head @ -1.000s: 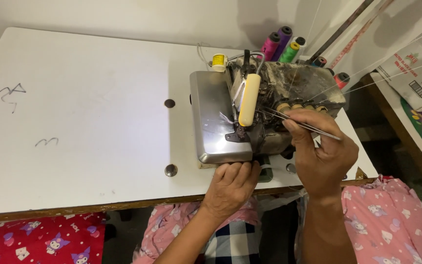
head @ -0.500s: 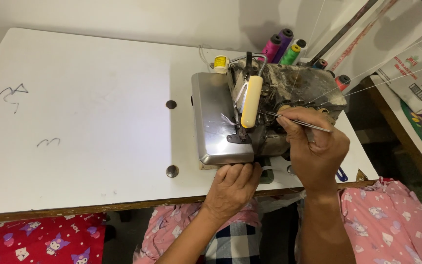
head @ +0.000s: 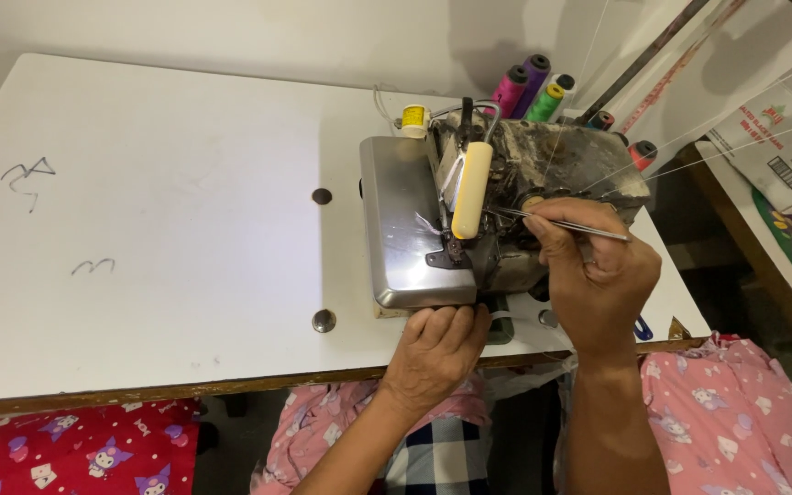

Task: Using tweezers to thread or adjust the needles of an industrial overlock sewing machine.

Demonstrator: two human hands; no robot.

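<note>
Your right fingers (head: 566, 236) are pinched tight on the metal tweezers (head: 561, 223), and the tips point left, into the sewing machine (head: 506, 211) just beside the cream-coloured bar (head: 471, 189). The tweezers lie almost level, running left to right, handle end over your right hand (head: 598, 284), which is the nearer hand to the needle area. Whether the tips hold a thread I cannot tell. Your left hand (head: 437, 353) sits lower, fingers curled against the front edge of the shiny steel plate (head: 401, 220), holding nothing I can make out. Thin threads (head: 735, 137) run up and right from the machine. Behind it stand coloured thread cones (head: 529, 87). All of it rests on the white table (head: 158, 202), bare of cloth.
</note>
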